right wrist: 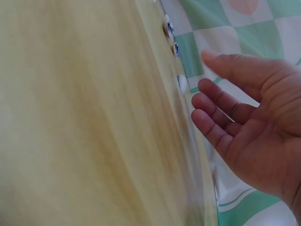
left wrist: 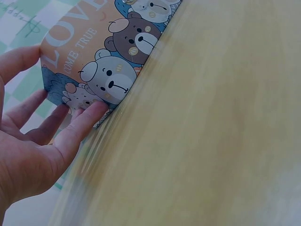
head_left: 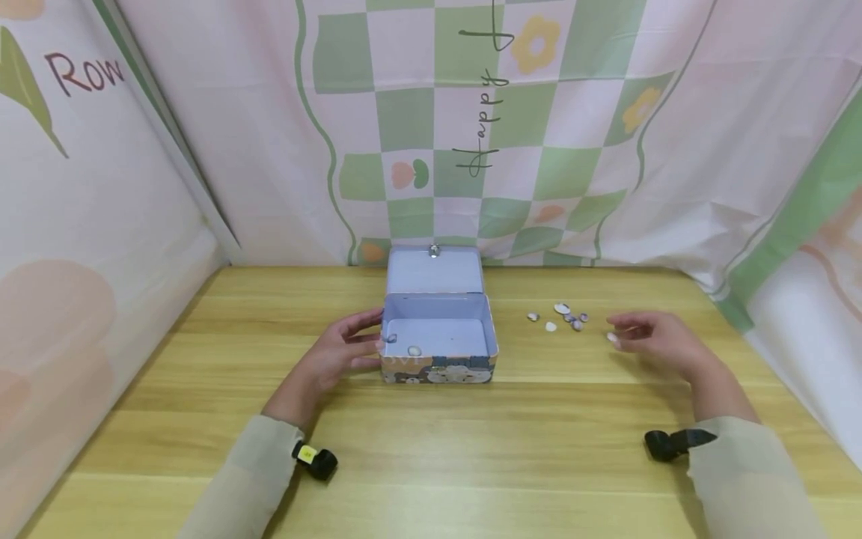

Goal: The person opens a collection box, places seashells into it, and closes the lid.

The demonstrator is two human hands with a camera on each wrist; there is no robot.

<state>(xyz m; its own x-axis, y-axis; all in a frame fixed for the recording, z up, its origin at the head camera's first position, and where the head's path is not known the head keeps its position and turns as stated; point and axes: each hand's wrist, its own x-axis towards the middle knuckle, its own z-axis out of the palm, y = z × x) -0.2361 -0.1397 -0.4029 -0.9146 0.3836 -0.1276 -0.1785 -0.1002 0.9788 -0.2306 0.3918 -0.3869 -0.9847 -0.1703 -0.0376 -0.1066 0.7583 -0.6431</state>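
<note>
Loosely spread, the left hand (head_left: 330,355) touches the left end of a tin box (head_left: 465,371) without closing round it; the right hand (head_left: 663,343), fingers apart and gripping nothing, is just beside a white shell (head_left: 612,337). Creased cloth (head_left: 465,112) hangs at the far side, checked green and white, with "Happy" written sideways; another cloth (head_left: 101,195) at the left reads "Row". Streaky yellowish wood grain covers the table (head_left: 431,457). Standing in its far half, the rectangular box has pale blue inner walls and a near face printed with cartoon bears, "LOVE" and "COME TRUE". Its lid (head_left: 434,273) is raised toward the far cloth, a shiny clasp (head_left: 434,250) at the top edge. Small rounded shells (head_left: 562,308), white and purplish, lie scattered right of the box
</note>
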